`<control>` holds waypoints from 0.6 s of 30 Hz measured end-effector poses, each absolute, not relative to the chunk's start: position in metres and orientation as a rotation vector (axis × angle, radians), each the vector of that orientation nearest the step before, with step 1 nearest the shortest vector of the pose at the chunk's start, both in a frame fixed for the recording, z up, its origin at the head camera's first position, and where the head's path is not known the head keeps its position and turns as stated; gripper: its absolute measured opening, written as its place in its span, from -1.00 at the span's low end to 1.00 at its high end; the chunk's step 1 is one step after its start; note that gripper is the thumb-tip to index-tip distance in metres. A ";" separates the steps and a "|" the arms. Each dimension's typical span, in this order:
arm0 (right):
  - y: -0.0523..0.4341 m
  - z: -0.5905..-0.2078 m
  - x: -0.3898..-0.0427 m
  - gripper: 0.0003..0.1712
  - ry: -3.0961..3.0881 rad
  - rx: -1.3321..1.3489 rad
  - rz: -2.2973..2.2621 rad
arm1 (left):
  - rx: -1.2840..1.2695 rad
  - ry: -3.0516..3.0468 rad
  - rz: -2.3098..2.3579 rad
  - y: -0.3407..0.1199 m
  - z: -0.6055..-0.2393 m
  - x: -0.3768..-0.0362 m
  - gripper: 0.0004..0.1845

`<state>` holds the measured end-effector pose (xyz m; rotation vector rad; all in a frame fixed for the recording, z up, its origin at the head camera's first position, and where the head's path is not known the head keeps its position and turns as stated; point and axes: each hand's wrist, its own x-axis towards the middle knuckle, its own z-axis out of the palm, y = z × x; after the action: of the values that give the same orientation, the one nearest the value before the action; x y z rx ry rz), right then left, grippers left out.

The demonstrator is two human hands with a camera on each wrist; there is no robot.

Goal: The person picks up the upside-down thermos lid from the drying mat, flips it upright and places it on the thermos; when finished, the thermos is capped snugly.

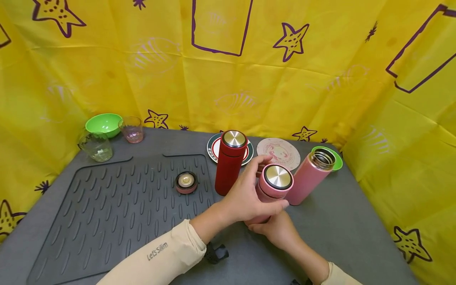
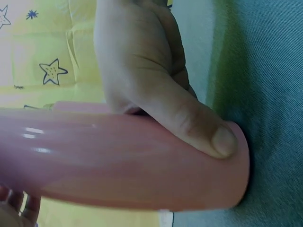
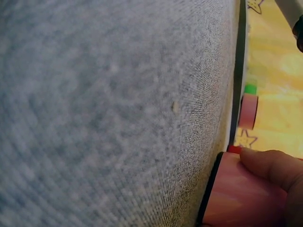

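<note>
Closest to me, both my beige sleeves come in from the bottom edge; the left one reads "Let's Slim". My left hand [image 1: 246,198] is curled round the upper body of the pink steel flask with the brushed metal lid [image 1: 274,186], thumb pressed along its side, as the left wrist view shows [image 2: 208,135]. My right hand [image 1: 278,231] wraps the flask's lower end from underneath, fingers closed on it. So both grips are clamped on this one flask, which is tilted toward me, its base against the grey cloth-covered surface [image 1: 342,225], right of centre.

Just left of it a tall red flask with a metal-topped lid [image 1: 230,162] stands upright, in front of a round red, white and green coaster [image 1: 213,149]. Just right, a second pink flask with no lid, its steel mouth open [image 1: 310,176], leans with its top over a green round coaster [image 1: 337,158]; I cannot tell what is inside it. Between those coasters lies a pale pink round coaster with a printed figure [image 1: 281,150]; its writing is too small to read.

On the dark grey ribbed rubber mat [image 1: 107,213] to the left sits a loose pink lid, inner side up [image 1: 186,182]. At the far left corner stand a green plastic bowl [image 1: 103,123], a pinkish clear tumbler [image 1: 132,129] and a clear glass cup [image 1: 95,146].
</note>
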<state>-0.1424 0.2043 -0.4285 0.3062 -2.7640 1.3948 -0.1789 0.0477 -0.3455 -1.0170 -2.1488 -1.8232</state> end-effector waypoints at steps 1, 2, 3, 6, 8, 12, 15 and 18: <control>0.204 -0.428 -0.142 -0.46 -2.764 0.311 1.405 | -0.987 -2.157 -1.836 0.049 -0.345 -0.178 -0.08; 0.205 -0.428 -0.143 -0.48 -2.765 0.310 1.423 | -0.958 -2.163 -1.844 0.050 -0.344 -0.177 -0.08; 0.205 -0.428 -0.142 -0.49 -2.767 0.298 1.443 | -0.934 -2.167 -1.845 0.051 -0.344 -0.177 -0.09; 0.205 -0.427 -0.141 -0.54 -2.810 0.226 1.437 | -0.928 -2.150 -1.817 0.050 -0.345 -0.177 -0.20; 0.204 -0.427 -0.140 -0.50 -2.825 0.197 1.416 | -0.967 -2.137 -1.780 0.049 -0.347 -0.178 -0.24; 0.204 -0.428 -0.140 -0.47 -2.817 0.214 1.364 | -1.019 -2.146 -1.748 0.046 -0.348 -0.179 -0.17; 0.204 -0.429 -0.142 -0.46 -2.773 0.279 1.399 | -0.974 -2.182 -1.770 0.048 -0.346 -0.177 -0.09; 0.205 -0.430 -0.142 -0.56 -2.767 0.318 1.441 | -0.905 -2.196 -1.779 0.051 -0.345 -0.175 -0.11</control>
<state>-0.1418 0.2046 -0.4301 0.3177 -2.7666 1.4408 -0.1751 0.0510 -0.3450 -0.9052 -2.1963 -1.7793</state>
